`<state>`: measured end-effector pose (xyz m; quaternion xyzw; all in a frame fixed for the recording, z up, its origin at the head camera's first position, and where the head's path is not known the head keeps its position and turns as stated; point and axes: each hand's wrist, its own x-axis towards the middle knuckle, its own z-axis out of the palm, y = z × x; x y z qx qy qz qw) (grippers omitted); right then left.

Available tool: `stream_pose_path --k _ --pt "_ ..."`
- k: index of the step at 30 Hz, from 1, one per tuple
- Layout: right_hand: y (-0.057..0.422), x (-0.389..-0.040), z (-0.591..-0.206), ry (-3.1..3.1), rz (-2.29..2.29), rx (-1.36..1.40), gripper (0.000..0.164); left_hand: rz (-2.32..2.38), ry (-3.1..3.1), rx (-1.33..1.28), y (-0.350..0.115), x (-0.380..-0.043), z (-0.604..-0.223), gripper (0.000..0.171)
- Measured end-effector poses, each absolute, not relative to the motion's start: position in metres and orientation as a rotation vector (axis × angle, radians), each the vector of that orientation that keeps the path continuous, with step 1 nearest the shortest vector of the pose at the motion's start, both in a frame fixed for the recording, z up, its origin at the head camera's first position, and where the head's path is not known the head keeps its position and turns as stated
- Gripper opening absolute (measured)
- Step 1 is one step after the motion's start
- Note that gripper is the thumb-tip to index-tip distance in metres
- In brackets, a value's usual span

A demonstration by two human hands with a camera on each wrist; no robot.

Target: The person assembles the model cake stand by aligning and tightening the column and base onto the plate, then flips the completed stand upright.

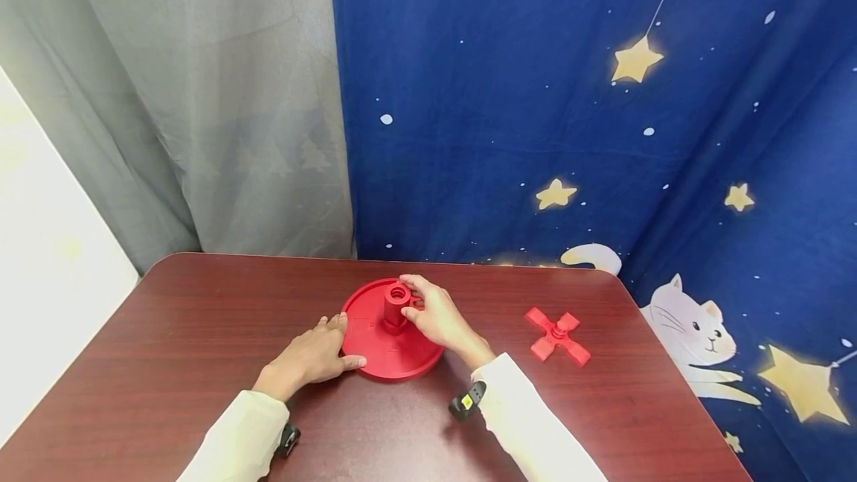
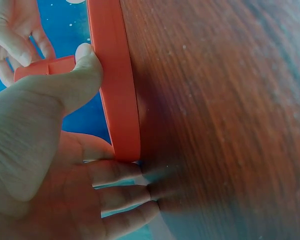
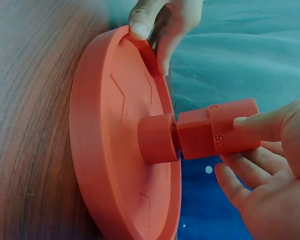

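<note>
A red round base (image 1: 375,355) with a raised rim lies on the table, a short post (image 3: 157,140) standing at its centre. My left hand (image 1: 315,355) holds the rim at the near left, thumb over the edge and fingers along the outside. Above the post stands a red hollow sleeve (image 3: 217,127), marked 35 on its side, a narrow gap showing at the joint in the right wrist view. My right hand (image 1: 435,318) grips this sleeve from the right, between thumb and fingers. In the head view the sleeve's round opening faces up.
To the right on the dark wooden table (image 1: 167,333) lies a red cross-shaped piece (image 1: 557,333) with a small raised centre. Behind the table's far edge hang a grey curtain (image 1: 268,132) and a blue curtain (image 1: 482,132) with stars.
</note>
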<state>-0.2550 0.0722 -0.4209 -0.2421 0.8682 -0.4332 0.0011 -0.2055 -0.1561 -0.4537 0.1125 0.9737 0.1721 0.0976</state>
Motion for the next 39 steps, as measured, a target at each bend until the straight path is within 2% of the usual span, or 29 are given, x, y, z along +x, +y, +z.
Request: stream_pose_path --k 14,25,39 --pt "0.0681 -0.2533 -0.426 2.889 -1.317 -0.616 0.05 0.509 2.875 0.329 -0.154 -0.206 -0.4544 0.097" --pt "0.0703 -0.2535 -0.4264 2.782 -1.326 -0.672 0.066 0.521 2.868 0.324 -0.1554 -0.205 -0.4535 0.095" --pt "0.0666 -0.2547 -0.4277 2.83 -1.314 -0.673 0.058 0.528 2.873 0.325 -0.1557 -0.2064 -0.4548 0.096"
